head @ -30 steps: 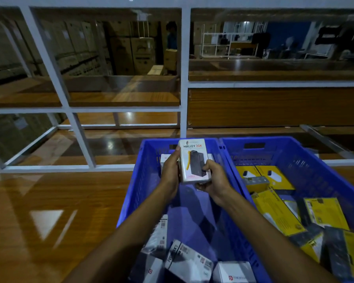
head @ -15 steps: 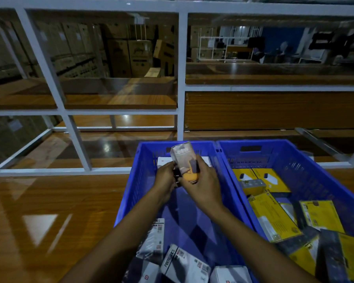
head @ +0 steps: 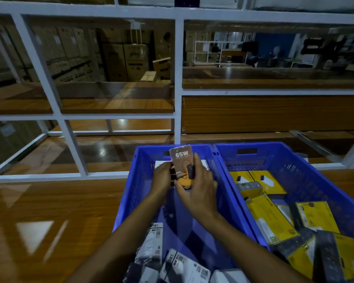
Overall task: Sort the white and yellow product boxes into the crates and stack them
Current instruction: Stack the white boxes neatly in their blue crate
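Note:
Both of my hands hold one product box (head: 182, 160) upright over the far end of the left blue crate (head: 131, 193); the face toward me reads 65W. My left hand (head: 163, 176) grips its left edge. My right hand (head: 198, 186) wraps its right side and lower end. A white box (head: 202, 163) lies at the crate's far end behind the held one. Several white boxes (head: 180, 266) lie loose at the crate's near end. The right blue crate (head: 307, 180) holds several yellow boxes (head: 270, 219).
The two crates stand side by side on a glossy wooden table (head: 39, 221). A white metal shelf frame (head: 178, 78) with wooden shelves rises right behind them. Cardboard cartons (head: 131, 60) are stacked in the dim room beyond.
The box has been turned in my hands: its white front face showed a second ago, now its 65W side faces me. My right hand has moved over the box's lower part.

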`<state>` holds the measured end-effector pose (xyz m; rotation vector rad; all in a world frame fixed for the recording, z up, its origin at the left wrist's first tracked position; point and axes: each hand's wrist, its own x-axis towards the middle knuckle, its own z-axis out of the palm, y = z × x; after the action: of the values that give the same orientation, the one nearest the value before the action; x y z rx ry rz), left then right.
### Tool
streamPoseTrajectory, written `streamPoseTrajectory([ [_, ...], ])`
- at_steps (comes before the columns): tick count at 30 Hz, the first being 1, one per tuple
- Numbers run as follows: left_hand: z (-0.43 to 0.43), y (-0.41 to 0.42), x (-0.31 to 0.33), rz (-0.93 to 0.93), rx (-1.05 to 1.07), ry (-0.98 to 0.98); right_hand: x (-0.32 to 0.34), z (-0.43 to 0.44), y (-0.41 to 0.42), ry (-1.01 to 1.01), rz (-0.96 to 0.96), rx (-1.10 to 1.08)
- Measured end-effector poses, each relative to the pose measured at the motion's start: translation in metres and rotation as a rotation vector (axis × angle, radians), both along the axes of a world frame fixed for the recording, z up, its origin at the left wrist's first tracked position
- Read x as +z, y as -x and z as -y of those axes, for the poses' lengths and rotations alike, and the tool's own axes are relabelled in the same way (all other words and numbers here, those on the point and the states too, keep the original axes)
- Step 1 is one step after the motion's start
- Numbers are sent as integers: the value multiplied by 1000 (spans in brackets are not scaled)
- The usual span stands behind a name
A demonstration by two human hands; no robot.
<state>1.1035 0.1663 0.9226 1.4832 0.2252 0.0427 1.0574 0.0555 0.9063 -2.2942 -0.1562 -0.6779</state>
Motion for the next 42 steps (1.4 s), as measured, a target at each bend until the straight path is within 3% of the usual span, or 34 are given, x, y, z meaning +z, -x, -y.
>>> streamPoseTrajectory([
  [2,-4,0,0,125,-2,-122,3,6,-3,-206,-88,92],
  [5,-7,0,1,221,-44,-154,8,15,-10,-489,-161,176],
  [10,-7,-1,2,-19,-98,73,18,21,-20,-873,-384,157],
  [14,-7,-4,-1,-91,-100,48,20,26,-22,-950,-571,128],
  [20,-8,2,0,-97,-108,2,18,29,-26,-1108,-702,160],
  [26,-7,2,5,-84,-89,77,14,30,-27,-1047,-765,182],
  [30,-13,0,7,16,-63,81,10,27,-26,-894,-655,223],
  [36,-21,-4,4,2,-29,139,-3,29,-34,-344,-441,235],
  [42,-25,-16,-8,70,-69,20,-14,33,-42,-322,-355,190],
])
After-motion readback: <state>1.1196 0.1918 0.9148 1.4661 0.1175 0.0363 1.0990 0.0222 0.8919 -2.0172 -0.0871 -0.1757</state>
